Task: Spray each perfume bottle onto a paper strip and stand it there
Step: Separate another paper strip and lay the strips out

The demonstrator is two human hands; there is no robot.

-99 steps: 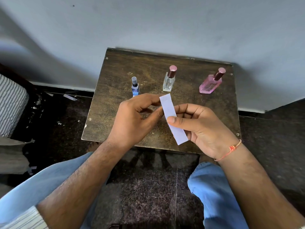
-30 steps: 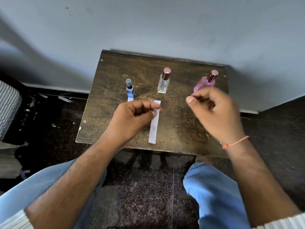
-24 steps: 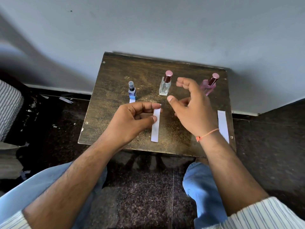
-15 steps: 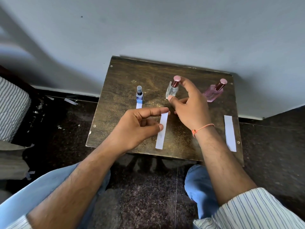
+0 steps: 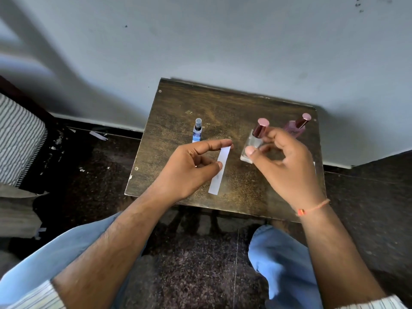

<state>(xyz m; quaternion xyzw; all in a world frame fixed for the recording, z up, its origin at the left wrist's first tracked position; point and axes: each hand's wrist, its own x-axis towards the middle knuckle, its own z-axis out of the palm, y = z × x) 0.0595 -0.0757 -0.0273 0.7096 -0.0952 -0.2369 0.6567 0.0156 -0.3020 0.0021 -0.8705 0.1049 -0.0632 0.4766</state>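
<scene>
My right hand (image 5: 287,168) grips the clear perfume bottle (image 5: 253,143) with the rose cap, lifted and tilted above the small brown table (image 5: 178,103). My left hand (image 5: 189,168) pinches a white paper strip (image 5: 219,172) between thumb and forefinger, just left of that bottle. A small blue spray bottle (image 5: 197,131) stands upright at the back left, on the end of another strip. The pink bottle (image 5: 297,126) stands at the back right, partly hidden behind my right hand.
The table stands against a pale wall (image 5: 223,41). Dark speckled floor (image 5: 89,175) surrounds it, with paper scraps (image 5: 98,134) at the left. A striped cloth (image 5: 17,139) lies at the far left. My knees in blue jeans (image 5: 281,264) sit under the table's near edge.
My right hand put a strip down at the table's right edge, reached to the clear bottle, gripped it and lifted it toward me. My left hand kept pinching its strip.
</scene>
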